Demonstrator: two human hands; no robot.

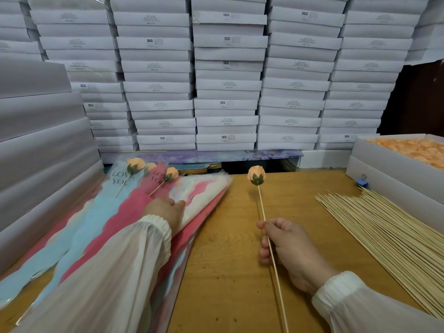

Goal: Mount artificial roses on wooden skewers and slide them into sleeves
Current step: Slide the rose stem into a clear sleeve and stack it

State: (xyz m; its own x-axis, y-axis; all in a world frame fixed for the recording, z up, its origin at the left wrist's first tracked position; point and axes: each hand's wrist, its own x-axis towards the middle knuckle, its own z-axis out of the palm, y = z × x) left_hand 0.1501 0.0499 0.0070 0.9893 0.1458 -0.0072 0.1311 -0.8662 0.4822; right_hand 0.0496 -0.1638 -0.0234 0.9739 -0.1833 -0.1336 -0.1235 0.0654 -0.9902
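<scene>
My right hand [286,246] pinches a wooden skewer [262,207] between thumb and fingers. A peach rose [256,175] with a green base sits on the skewer's upper tip, held upright over the wooden table [228,260]. My left hand [165,211] rests on a stack of pink, blue and white sleeves [201,188] at the left, its fingertips touching the top sleeve. Beyond that hand, three sleeved roses [135,165] on skewers lie in "LOVE YOU" sleeves.
A fan of loose skewers [384,231] lies on the table at the right. Behind it an open white box [374,150] holds several peach rose heads [413,150]. A blue binder clip [360,181] sits by the box. Stacked white boxes [225,87] wall the back and left.
</scene>
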